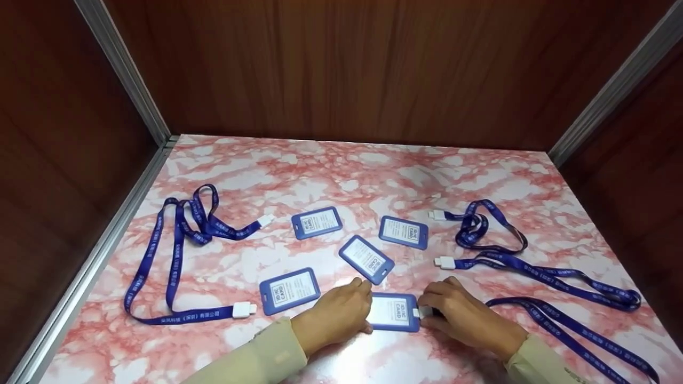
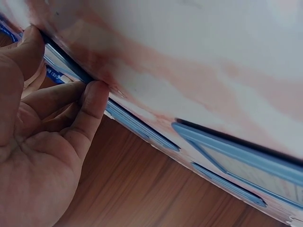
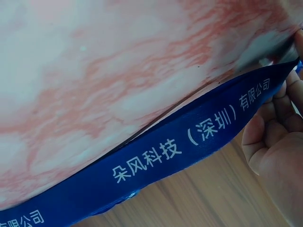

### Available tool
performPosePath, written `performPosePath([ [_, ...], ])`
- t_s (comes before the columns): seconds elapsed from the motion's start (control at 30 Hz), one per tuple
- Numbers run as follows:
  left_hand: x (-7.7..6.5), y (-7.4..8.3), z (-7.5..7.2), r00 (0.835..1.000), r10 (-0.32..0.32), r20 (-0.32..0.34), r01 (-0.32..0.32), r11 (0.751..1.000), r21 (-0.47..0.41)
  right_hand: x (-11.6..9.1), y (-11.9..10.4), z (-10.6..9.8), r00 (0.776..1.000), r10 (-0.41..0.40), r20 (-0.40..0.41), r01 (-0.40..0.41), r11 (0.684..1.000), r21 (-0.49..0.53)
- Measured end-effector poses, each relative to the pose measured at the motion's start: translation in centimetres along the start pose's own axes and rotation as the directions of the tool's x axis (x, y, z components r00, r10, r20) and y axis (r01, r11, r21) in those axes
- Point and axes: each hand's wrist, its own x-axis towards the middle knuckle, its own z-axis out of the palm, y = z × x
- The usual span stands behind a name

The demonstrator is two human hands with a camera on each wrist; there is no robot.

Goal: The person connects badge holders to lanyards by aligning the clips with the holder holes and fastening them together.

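Note:
On the table, near its front, a blue ID card holder (image 1: 394, 313) lies flat with its slotted end to the right. My left hand (image 1: 341, 313) pinches its left end by the edges, thumb and fingers on opposite sides, as the left wrist view shows. At the slotted end my right hand (image 1: 463, 314) pinches the white clip (image 1: 425, 311) of a lanyard. The clip's tip overlaps the slot; the fingers hide part of it. From that hand the blue printed strap (image 3: 165, 149) runs away to the right.
Several other blue card holders lie around, one beside my left hand (image 1: 290, 290) and one just behind the held holder (image 1: 367, 260). Blue lanyards with white clips lie at left (image 1: 173, 256) and right (image 1: 555, 274). Wood-grain panels (image 1: 341, 69) enclose the marbled table (image 1: 341, 165).

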Motion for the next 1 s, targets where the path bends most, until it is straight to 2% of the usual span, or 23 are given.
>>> performPosePath([
  [0.33, 0.04, 0.02, -0.02, 1.000, -0.009, 0.005, 0.009, 1.000, -0.011, -0.12, -0.01, 0.07, 0.996, 0.077, 0.043, -0.078, 0.997, 0.014],
  [0.57, 0.06, -0.01, 0.08, 1.000, -0.017, 0.023, 0.018, 0.999, -0.034, -0.42, 0.08, 0.23, 0.998, 0.069, 0.008, -0.069, 0.998, 0.013],
  [0.83, -0.07, -0.05, -0.20, 0.999, -0.020, 0.037, 0.021, 0.999, -0.045, -0.60, -0.09, 0.22, 0.994, 0.106, 0.004, -0.106, 0.994, 0.012],
  [1.0, -0.06, 0.01, -0.24, 0.999, -0.034, 0.042, 0.037, 0.997, -0.069, -0.78, -0.06, 0.30, 0.997, 0.076, -0.030, -0.076, 0.997, 0.009],
])
